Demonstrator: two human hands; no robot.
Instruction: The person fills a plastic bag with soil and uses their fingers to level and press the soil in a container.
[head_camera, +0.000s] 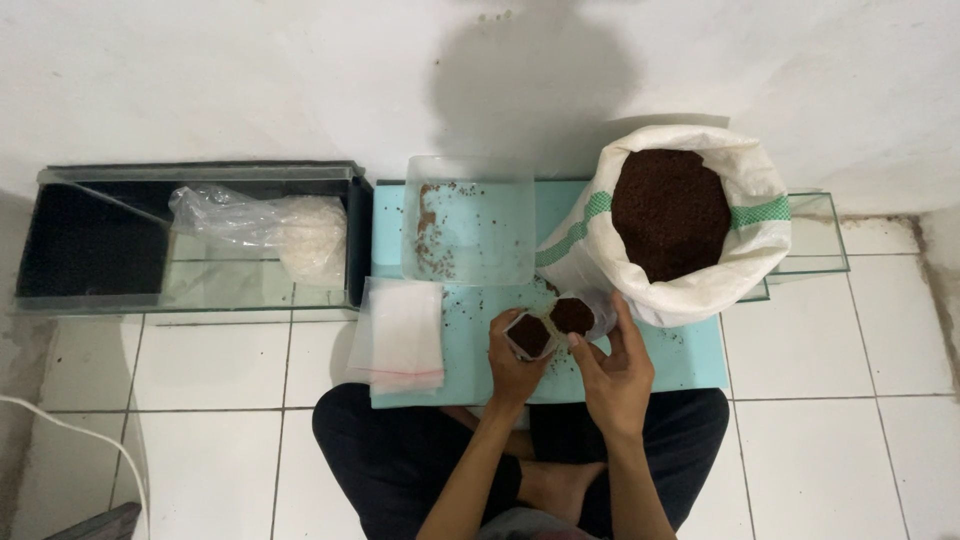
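Left hand (512, 362) grips 1 small soil-filled bag (529, 334); right hand (612, 372) pinches a plastic cup (575, 316) near the mat (690, 350) edge, beside the sack (690, 285).

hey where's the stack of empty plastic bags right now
In the head view, the stack of empty plastic bags lies at the left end of the light blue board, below the clear plastic tub and left of the left hand.
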